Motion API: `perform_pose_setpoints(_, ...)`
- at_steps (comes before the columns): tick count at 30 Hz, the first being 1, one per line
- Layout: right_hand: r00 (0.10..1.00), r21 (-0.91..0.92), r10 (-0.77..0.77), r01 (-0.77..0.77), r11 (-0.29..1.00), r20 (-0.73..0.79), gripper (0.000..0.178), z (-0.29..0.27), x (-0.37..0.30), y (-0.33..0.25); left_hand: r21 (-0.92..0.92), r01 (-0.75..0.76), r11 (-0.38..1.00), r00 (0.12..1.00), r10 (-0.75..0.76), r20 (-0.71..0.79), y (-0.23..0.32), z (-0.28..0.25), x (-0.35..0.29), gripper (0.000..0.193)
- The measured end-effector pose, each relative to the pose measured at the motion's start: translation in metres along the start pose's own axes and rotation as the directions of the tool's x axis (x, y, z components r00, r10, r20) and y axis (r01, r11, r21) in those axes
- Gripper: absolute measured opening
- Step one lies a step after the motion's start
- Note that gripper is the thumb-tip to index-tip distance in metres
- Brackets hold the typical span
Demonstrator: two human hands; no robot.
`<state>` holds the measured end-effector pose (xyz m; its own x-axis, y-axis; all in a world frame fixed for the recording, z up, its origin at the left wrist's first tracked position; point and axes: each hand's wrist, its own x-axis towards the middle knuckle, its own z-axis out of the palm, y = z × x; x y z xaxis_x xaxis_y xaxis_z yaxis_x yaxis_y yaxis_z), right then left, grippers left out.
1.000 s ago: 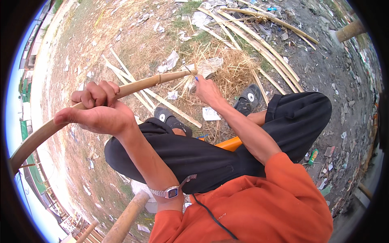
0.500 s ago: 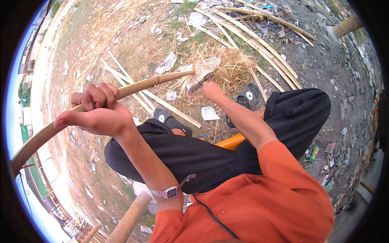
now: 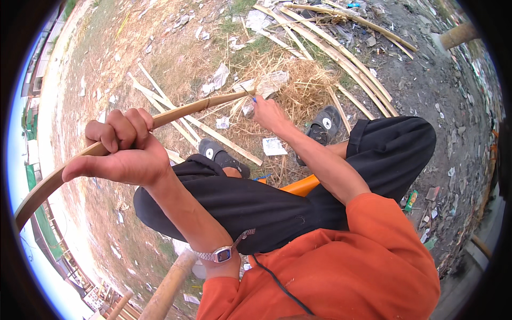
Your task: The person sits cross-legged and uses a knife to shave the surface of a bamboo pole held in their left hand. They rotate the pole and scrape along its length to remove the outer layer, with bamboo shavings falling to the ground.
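Observation:
My left hand (image 3: 125,152) is wrapped round a long bamboo strip (image 3: 184,111), thumb stretched along it. The strip runs from the far left edge to a tip near the middle, held above the ground. At that tip my right hand (image 3: 271,116) is closed on what looks like a small blue-handled knife (image 3: 254,99); its thin blade lies against or just beside the bamboo end, and I cannot tell which. Just beyond the tip lies a pale, rough wooden block (image 3: 274,81) among straw-coloured shavings (image 3: 306,88).
Several split bamboo strips (image 3: 341,56) lie at the far right; more strips (image 3: 224,140) cross the ground by my left foot. My sandalled feet and black-trousered knees flank the work. Between my legs shows an orange object (image 3: 301,185). A bamboo pole (image 3: 168,288) stands near left; litter is scattered around.
The blue-handled knife has come up to the strip's tip as my right hand moved left and slightly up. My left hand and the strip shifted slightly left.

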<state>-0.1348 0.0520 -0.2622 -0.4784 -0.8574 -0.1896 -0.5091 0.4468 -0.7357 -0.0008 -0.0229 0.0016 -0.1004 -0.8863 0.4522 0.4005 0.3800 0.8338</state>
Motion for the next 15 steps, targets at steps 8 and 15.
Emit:
perform_pose_setpoints(8,0.999,-0.045,-0.034,0.034,0.998,-0.005,0.029,0.013,0.009,0.007,0.022,0.006,1.000,0.998,-0.005,-0.055,0.001,0.001,0.000,0.066)
perform_pose_setpoints(15,0.998,-0.090,0.056,-0.054,0.995,0.030,0.029,0.008,0.005,0.016,0.021,0.020,1.000,0.999,-0.019,-0.046,0.002,0.001,-0.002,0.066)
